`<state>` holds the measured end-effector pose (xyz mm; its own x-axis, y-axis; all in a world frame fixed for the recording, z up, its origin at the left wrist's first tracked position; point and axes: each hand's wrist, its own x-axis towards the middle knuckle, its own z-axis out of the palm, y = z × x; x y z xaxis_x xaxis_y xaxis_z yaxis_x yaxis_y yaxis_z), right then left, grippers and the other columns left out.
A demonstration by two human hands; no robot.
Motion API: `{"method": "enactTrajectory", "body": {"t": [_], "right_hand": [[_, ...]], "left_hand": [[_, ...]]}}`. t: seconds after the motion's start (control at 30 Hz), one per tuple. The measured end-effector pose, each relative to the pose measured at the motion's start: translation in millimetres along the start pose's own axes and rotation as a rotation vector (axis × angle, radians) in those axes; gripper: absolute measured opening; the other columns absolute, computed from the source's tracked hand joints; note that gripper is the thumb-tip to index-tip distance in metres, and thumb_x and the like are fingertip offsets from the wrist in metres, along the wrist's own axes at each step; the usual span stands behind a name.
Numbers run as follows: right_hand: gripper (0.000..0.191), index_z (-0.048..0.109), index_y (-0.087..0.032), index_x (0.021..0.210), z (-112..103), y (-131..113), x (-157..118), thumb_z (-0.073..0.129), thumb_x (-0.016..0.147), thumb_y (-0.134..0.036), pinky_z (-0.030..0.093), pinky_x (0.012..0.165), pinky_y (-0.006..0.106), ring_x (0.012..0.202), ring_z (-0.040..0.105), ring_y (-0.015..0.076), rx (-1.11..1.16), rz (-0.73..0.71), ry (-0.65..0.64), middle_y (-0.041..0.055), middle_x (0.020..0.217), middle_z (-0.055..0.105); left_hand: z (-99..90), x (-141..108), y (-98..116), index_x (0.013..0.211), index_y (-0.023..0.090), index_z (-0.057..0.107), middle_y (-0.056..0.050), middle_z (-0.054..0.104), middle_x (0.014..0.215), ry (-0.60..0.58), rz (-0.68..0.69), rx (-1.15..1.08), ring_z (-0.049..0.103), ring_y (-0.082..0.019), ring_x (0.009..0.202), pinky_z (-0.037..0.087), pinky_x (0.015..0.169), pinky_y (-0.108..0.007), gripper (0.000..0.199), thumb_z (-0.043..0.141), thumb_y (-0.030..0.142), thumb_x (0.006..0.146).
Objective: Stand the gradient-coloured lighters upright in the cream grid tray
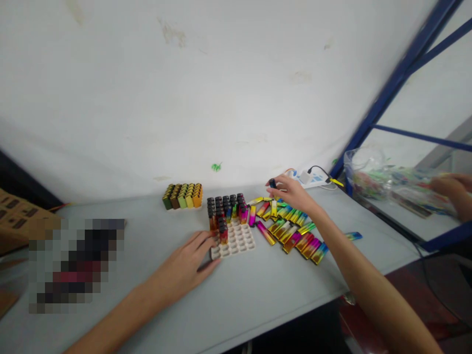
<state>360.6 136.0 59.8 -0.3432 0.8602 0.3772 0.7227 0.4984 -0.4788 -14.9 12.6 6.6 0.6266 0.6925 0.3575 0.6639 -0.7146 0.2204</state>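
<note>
A pale tray (241, 241) with round-edged slots lies on the grey table. Black-topped lighters (225, 204) stand upright in its back and left slots, one red lighter (223, 235) nearest the front. My left hand (191, 258) rests at the tray's left edge, fingers apart beside the red lighter; nothing shows in it. My right hand (289, 191) is raised behind the loose pile, its fingers closed on a dark-topped lighter (273, 184). Shiny multicoloured lighters (291, 223) lie flat in a loose pile to the right of the tray.
Gold-topped lighters (183, 195) stand in a block at the back left. A power strip (313, 179) with cables lies by the wall. Cardboard boxes (22, 219) are at far left. Beyond the blue frame (391, 83), a plastic bag (372, 177) and another person's hand (452, 189) show.
</note>
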Motion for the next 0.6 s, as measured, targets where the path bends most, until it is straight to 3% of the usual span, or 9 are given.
{"method": "enactTrajectory", "body": {"t": [0.1,0.2,0.33,0.5,0.6], "right_hand": [[0.028,0.065,-0.019,0.104,-1,-45,-23,0.065,0.100,-0.047,0.058,0.073,0.030,0.074,0.068,0.0148,0.435,-0.025,0.004,0.0038,0.096,0.067],[0.028,0.058,-0.022,0.104,6,-83,-37,0.060,0.103,-0.050,0.047,0.055,0.025,0.055,0.052,0.0097,0.624,0.000,-0.055,-0.0039,0.077,0.059],[0.030,0.056,-0.023,0.101,31,-104,-39,0.056,0.104,-0.053,0.034,0.051,0.024,0.053,0.040,0.0099,0.589,0.030,0.049,-0.0070,0.069,0.047],[0.049,0.048,-0.021,0.070,61,-103,-38,0.050,0.103,-0.056,0.030,0.056,0.027,0.059,0.038,0.0115,0.441,0.069,0.237,-0.0051,0.063,0.041],[0.052,0.041,-0.022,0.062,71,-102,-42,0.052,0.100,-0.056,0.026,0.056,0.028,0.056,0.036,0.0114,0.373,0.130,0.319,-0.0059,0.057,0.036]], "left_hand": [[-0.4,0,1,0.118,0.019,0.067,-0.012,0.069,0.128,-0.011,-0.003,0.001,0.067,-0.029,0.123,0.058,0.107,-0.047,0.023,0.061,0.032,0.101],[-2.0,1,2,0.118,0.019,0.066,-0.012,0.069,0.128,-0.022,-0.009,0.006,0.066,-0.029,0.123,0.058,0.108,-0.047,0.022,0.062,0.033,0.101],[-5.0,1,4,0.117,0.019,0.065,-0.012,0.068,0.127,-0.044,-0.006,0.004,0.065,-0.029,0.124,0.058,0.108,-0.047,0.020,0.062,0.031,0.101],[-4.7,1,4,0.118,0.018,0.064,-0.012,0.068,0.128,-0.035,0.004,0.008,0.064,-0.029,0.125,0.057,0.109,-0.048,0.021,0.063,0.031,0.101],[-3.1,1,3,0.119,0.018,0.063,-0.012,0.068,0.128,-0.030,0.009,0.009,0.064,-0.030,0.125,0.057,0.109,-0.048,0.022,0.062,0.033,0.102]]}}
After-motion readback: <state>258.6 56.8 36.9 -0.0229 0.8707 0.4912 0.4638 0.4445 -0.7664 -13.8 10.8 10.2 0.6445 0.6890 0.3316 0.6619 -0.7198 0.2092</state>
